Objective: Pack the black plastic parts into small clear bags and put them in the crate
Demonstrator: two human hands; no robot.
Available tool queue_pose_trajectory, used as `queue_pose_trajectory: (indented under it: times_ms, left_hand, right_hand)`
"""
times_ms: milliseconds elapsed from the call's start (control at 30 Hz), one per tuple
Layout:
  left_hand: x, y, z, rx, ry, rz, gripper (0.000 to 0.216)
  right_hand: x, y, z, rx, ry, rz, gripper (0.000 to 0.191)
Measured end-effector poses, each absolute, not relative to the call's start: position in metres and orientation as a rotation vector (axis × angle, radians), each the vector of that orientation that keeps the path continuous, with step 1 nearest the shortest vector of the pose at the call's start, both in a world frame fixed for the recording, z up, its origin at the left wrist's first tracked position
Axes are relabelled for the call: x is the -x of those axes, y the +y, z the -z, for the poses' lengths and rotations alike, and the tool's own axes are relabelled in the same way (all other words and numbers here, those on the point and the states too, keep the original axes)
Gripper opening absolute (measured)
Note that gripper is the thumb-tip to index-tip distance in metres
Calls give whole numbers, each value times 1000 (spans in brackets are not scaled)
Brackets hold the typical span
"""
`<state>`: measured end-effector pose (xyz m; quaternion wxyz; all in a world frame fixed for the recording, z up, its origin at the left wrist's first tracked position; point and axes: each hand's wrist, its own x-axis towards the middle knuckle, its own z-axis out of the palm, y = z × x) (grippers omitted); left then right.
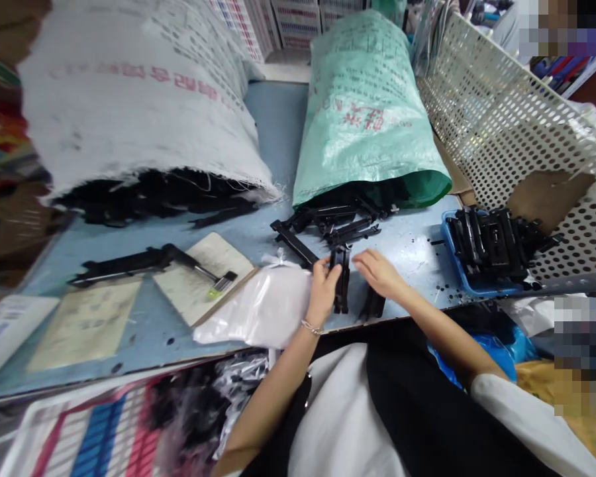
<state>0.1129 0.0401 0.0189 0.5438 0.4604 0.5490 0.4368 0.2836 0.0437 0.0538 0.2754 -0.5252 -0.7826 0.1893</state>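
My left hand (pixel 322 290), with a chain bracelet at the wrist, is closed around a long black plastic part (pixel 342 291) standing lengthwise near the table's front edge. Just right of it, my right hand (pixel 379 273) has its fingers stretched toward that part, apart from it, with nothing visible in them. Beneath the right hand lies another dark part (pixel 373 305), partly covered. Several similar black parts (pixel 350 228) spill from the mouth of a green woven sack (pixel 372 132) beyond my hands. A clear plastic bag (pixel 263 308) with whitish contents rests by my left wrist.
A white woven sack (pixel 144 99) of black parts stands at back left. On the left are a brush (pixel 213 278), a notepad (pixel 186 268) and a long black part (pixel 116 265). A blue tray (pixel 477 289) full of black parts sits right, against a perforated crate (pixel 516 126).
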Motion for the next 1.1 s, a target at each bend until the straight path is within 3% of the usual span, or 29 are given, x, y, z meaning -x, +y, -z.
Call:
queue_pose_trajectory:
  times_ms: [167,300,433,567,733,967,1100]
  left_hand:
    - [-140,18,8,-1676,1435,-802,34]
    - [-143,24,10,-1723,1392,-802,35]
    - [-128,51,14,-1410,1234,-941,38]
    - [-133,72,7,-1117,1153,-1038,55]
    - [-137,71,-36,-819,886,-1324,51]
    - [-118,36,-85,-981,953,-1022,57]
    - [-119,36,-87,-1004,1071,-997,62]
  right_hand:
    - [-311,129,-43,1716,-2341,-76,49]
    - [-318,158,-43,1663,-2610,19,43]
    - [-320,157,-47,1776,-2542,-95,30]
    - [-308,134,-50,1844,-2364,-186,25]
    - [-287,78,-75,1420,-2113,-479,25]
    - [-291,74,-119,1291,-2102,-36,35]
    - [-285,82,-113,1360,-2151,-181,41]
